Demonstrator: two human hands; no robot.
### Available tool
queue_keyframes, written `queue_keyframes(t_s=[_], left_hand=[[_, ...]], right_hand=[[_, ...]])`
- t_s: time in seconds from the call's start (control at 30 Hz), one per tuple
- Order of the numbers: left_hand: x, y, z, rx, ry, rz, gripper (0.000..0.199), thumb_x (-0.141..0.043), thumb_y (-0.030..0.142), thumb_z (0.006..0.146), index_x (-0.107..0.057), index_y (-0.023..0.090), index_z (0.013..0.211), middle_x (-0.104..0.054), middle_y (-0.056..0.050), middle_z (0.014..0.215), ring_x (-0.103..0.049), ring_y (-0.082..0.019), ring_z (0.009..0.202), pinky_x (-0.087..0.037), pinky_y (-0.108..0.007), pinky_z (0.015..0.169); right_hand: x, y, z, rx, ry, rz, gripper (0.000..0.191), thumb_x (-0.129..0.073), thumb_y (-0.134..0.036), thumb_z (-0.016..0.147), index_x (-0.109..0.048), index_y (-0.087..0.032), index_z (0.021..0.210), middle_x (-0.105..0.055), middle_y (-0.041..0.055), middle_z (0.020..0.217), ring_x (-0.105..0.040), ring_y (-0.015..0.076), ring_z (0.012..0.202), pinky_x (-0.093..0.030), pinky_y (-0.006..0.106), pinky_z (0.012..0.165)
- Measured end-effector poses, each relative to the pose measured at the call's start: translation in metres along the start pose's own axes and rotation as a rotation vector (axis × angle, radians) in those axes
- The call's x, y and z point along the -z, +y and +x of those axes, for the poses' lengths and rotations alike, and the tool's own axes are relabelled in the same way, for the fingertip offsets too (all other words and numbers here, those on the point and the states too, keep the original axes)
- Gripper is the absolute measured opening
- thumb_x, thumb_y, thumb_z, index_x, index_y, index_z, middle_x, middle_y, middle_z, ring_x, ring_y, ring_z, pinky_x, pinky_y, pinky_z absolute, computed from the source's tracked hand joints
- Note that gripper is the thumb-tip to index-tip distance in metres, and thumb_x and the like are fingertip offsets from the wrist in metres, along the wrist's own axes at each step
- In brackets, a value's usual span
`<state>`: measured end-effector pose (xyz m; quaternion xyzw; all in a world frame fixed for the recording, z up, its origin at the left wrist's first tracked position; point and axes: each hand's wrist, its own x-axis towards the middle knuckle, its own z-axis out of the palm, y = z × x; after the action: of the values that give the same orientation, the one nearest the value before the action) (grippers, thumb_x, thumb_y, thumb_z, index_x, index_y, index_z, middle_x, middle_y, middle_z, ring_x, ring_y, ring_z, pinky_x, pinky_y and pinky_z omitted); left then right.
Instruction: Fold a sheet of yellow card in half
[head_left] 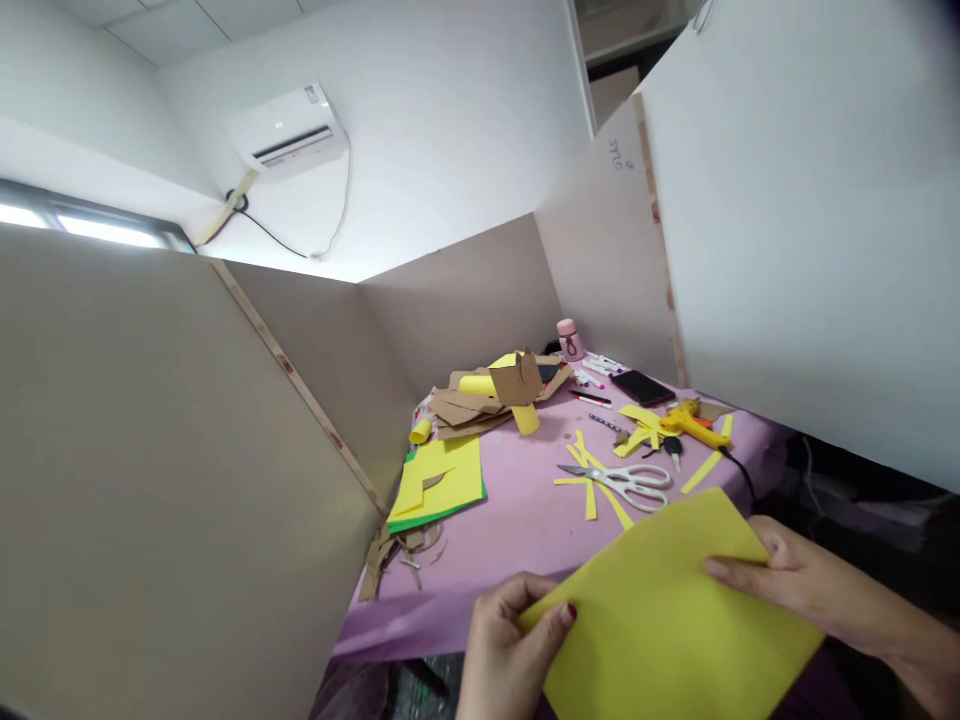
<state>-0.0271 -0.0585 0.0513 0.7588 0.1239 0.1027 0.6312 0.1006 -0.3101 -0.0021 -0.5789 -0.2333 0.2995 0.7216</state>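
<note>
- Partition boards point(150, 450) wall in the desk on three sides; the tall white one stands at 3 o'clock.
- Purple table cover point(517, 520) spreads over the work surface, littered with craft scraps.
- Yellow paper sheet point(660, 610), at 6 o'clock, lifted clear of the table near its front edge and held flat between both hands. Looks light, thin and floppy; lies smooth, no creases seen. Likely to sag or bend if held at one corner only, and to crease if pinched hard. Best taken at two opposite edges, as now.
- Left hand point(502, 650) at 7 o'clock: thumb on top of the sheet's near-left corner, fingers curled under, closed in a pinch on the paper.
- Right hand point(810, 585) at 4 o'clock: fingers laid flat across the right edge; thumb hidden, so I cannot tell whether it is gripping the sheet.
- Stack of yellow and green sheets point(439, 485) at 9 o'clock.
- Cardboard pieces point(487, 395) heaped at 12 o'clock.
- White-handled scissors point(626, 482) just beyond the sheet, among yellow strips.
- Yellow glue gun point(694, 422) at 1 o'clock, black phone point(641, 387) behind it.
</note>
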Motion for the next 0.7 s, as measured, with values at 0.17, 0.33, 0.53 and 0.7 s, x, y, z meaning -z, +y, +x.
queue_keyframes(t_s=[0.17, 0.33, 0.53, 0.7], left_hand=[[-0.012, -0.013, 0.001, 0.038, 0.093, -0.486, 0.057, -0.087, 0.046, 0.051, -0.065, 0.024, 0.098, -0.074, -0.003, 0.083, -0.066, -0.015, 0.069, -0.047, -0.028, 0.069], [-0.025, -0.016, -0.001, 0.091, 0.103, -0.681, 0.031, -0.087, 0.036, 0.056, -0.076, 0.015, 0.076, -0.074, -0.011, 0.069, -0.068, -0.020, 0.065, -0.050, -0.033, 0.073], [-0.024, -0.015, -0.003, 0.041, 0.189, -0.589, 0.035, -0.086, 0.042, 0.057, -0.076, 0.016, 0.079, -0.073, -0.006, 0.069, -0.062, -0.013, 0.061, -0.046, -0.022, 0.061], [-0.017, -0.018, 0.000, 0.063, 0.205, -0.597, 0.042, -0.085, 0.046, 0.055, -0.075, 0.022, 0.088, -0.075, -0.003, 0.075, -0.064, -0.010, 0.061, -0.047, -0.018, 0.061]], right_hand=[[-0.005, 0.007, -0.003, -0.077, 0.143, 0.152, 0.026, -0.082, -0.040, 0.069, -0.076, -0.020, 0.084, -0.078, 0.0051, 0.083, -0.073, 0.0283, 0.075, -0.057, 0.031, 0.065], [-0.009, 0.012, -0.005, -0.098, 0.256, 0.253, 0.033, -0.086, -0.043, 0.062, -0.072, -0.020, 0.080, -0.078, 0.0084, 0.082, -0.073, 0.0313, 0.074, -0.057, 0.035, 0.064], [-0.015, 0.011, -0.008, -0.089, 0.282, 0.247, 0.036, -0.089, -0.046, 0.054, -0.069, -0.021, 0.071, -0.077, 0.0048, 0.076, -0.072, 0.0266, 0.069, -0.056, 0.030, 0.060], [-0.021, -0.001, -0.005, 0.008, 0.199, 0.182, 0.026, -0.086, -0.038, 0.063, -0.075, -0.018, 0.077, -0.074, 0.0016, 0.066, -0.071, 0.0213, 0.063, -0.052, 0.025, 0.057]])
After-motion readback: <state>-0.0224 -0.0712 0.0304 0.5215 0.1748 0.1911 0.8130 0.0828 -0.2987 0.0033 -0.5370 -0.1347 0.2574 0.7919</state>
